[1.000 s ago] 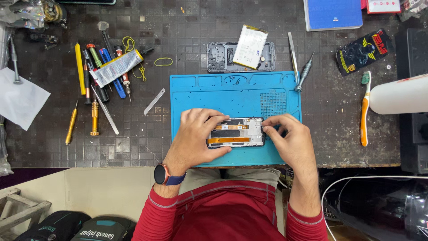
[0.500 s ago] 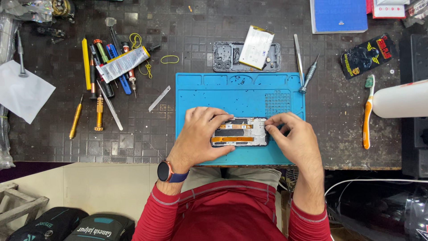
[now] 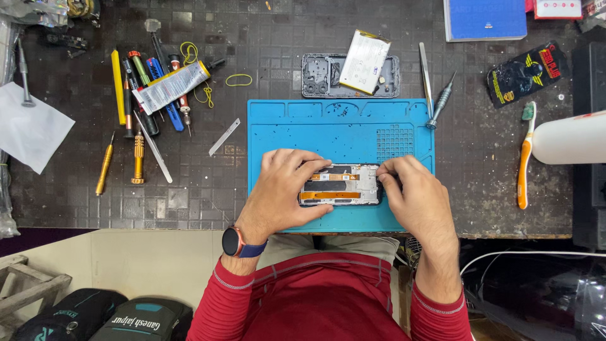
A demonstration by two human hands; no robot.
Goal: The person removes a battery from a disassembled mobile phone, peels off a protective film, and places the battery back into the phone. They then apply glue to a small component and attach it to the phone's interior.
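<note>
- We see the left hand lying palm-down over the left end of the opened phone, fingers curled along its far edge and thumb along its near edge, so it clamps the phone in place.
- The left wrist wears a dark watch with a blue strap, and both forearms come up from the near edge in red sleeves.
- The right hand is bunched at the phone's right end, fingertips pinched together at the far right corner; we cannot tell whether they grip anything small.
- The phone lies flat, lengthwise left to right, on the near half of the blue work mat, between the two hands.
- Its back is off: we see a silver frame, dark inner parts and two orange flex strips running along its length.
- Beyond the mat's far edge lies a dark phone back shell with a pale battery resting across it.
</note>
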